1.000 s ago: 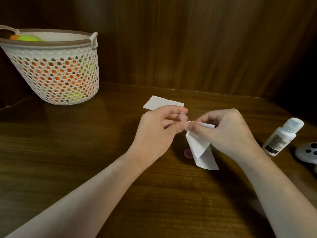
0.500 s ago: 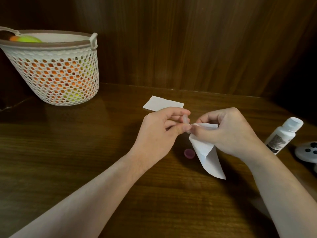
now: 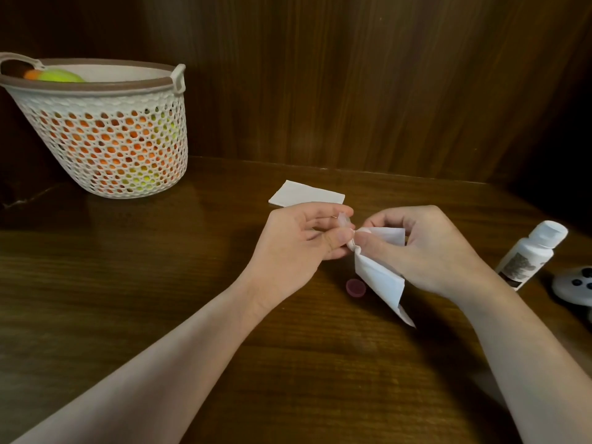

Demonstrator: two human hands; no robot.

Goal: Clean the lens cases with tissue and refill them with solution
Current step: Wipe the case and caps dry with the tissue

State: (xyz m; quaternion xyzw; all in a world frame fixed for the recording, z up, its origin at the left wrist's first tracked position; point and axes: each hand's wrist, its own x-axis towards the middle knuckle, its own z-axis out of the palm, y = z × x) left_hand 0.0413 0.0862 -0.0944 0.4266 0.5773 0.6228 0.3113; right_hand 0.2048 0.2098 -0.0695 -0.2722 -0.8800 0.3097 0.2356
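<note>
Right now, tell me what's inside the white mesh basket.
The white mesh plastic basket holds orange and yellow-green balls, seen over the rim and through holes. Their number stays hidden.

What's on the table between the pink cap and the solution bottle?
In the head view, the right hand and the tissue it pinches hang between the pink cap and the solution bottle; no other object shows there.

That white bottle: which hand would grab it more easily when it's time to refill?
Probably the right hand. The bottle stands just beyond it at the table's right side. The left hand pinches the little case, farther away.
</note>
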